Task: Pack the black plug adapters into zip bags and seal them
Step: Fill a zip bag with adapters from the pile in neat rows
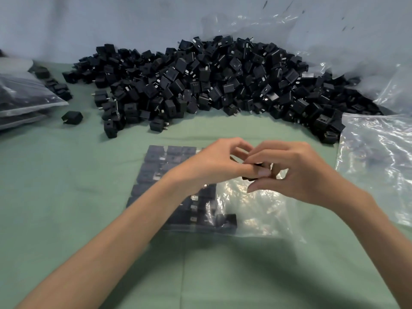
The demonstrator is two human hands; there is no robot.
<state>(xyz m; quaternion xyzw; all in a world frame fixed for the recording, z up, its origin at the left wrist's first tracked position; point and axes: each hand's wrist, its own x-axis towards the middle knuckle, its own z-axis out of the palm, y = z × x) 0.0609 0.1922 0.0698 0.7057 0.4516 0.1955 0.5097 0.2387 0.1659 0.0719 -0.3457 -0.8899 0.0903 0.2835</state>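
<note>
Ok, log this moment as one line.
left hand: holds adapter | right hand: holds same adapter | zip bag: under hands, partly filled | loose pile: behind

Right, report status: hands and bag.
Left grip and right grip both pinching black adapters above zip bag. Bag part-filled, rows on left side. Loose pile behind, nothing blocking.

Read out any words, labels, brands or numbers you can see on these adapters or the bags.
None can be read.
The pile of adapters shows only plain black faces, any marking too small to tell.
The half-filled zip bag and the packed bags show clear plastic, no print.
</note>
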